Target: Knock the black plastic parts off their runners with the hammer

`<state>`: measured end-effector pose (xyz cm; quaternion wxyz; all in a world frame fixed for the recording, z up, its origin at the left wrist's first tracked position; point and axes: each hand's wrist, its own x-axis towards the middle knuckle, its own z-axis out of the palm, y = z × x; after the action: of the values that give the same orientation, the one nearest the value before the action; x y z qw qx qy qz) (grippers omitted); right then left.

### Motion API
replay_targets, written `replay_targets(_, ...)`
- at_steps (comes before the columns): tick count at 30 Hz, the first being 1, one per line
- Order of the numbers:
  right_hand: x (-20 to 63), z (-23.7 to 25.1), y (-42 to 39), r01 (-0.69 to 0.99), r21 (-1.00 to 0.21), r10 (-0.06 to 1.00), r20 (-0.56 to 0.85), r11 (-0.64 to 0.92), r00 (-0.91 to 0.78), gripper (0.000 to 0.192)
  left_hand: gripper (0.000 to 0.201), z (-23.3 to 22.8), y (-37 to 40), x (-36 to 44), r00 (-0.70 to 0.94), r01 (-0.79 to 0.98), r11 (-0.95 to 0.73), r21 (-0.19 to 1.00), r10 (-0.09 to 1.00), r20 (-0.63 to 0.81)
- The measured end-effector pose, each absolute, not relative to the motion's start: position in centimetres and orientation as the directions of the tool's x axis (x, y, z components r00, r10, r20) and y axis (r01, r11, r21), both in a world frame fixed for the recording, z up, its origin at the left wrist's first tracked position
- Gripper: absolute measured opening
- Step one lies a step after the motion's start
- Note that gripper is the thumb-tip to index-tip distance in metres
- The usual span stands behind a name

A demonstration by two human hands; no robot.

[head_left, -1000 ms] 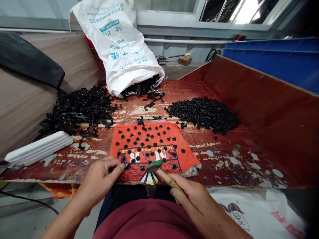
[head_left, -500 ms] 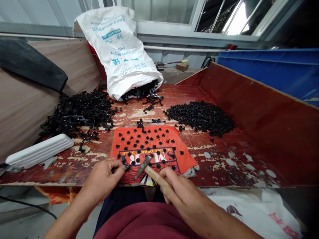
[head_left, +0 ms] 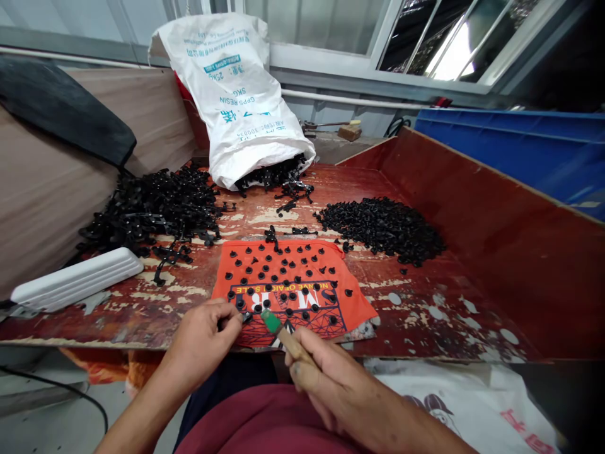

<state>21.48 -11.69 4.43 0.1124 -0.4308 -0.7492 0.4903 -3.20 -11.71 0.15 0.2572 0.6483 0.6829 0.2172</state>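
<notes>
Head view: my left hand (head_left: 203,343) pinches a small black plastic stud (head_left: 245,316) at its fingertips, on the near edge of the orange printed cloth (head_left: 352,301). Just right of those fingers, my right hand (head_left: 326,378) is wrapped tight round a small wooden-handled hammer with a green head (head_left: 273,322). The stud looks light, stiff and slippery; hold it by its rim. Beyond the fingers lies a heap of loose black studs (head_left: 382,227).

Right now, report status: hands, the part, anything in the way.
Left hand fingers pinching a small black part at the orange cloth edge. Right hand gripping a small hammer, head beside the part. Loose black parts scattered on the cloth.
</notes>
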Motion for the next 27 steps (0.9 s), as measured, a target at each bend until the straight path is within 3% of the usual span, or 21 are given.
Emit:
replay_targets(4,20.6,4.2,-11.3,0.567,-0.779,0.798,-0.151,0.267,-0.584,0.023,0.028,0.0,-11.3,-3.5,-0.037,0.687,0.113,0.718,0.992,-0.12)
replay_targets(7,20.0,3.8,-11.0,0.535,-0.757,0.785,-0.048,0.376,-0.618,0.04,0.027,-0.3,-11.2,-3.7,-0.029,0.614,0.124,0.78,0.99,-0.135)
replay_targets(12,19.3,2.1,-10.9,0.524,-0.657,0.764,0.128,0.543,-0.632,0.057,0.03,-0.4,-11.2,-3.7,-0.029,0.605,0.131,0.785,0.989,-0.143)
replay_targets(18,18.5,1.2,-11.0,0.683,-0.474,0.777,0.003,0.556,-0.63,0.06,0.035,-0.5,-11.5,-3.5,-0.04,0.636,0.124,0.762,0.991,-0.128)
replay_targets(22,18.5,1.5,-11.0,0.628,-0.536,0.781,0.101,0.565,-0.616,0.059,0.036,-0.6,-11.7,-3.5,-0.049,0.627,0.118,0.77,0.993,-0.111)
replay_targets(27,18.3,1.5,-10.9,0.657,-0.508,0.77,0.02,0.557,-0.637,0.062,0.037,-0.6,-11.8,-3.4,-0.056,0.621,0.11,0.776,0.994,-0.096)
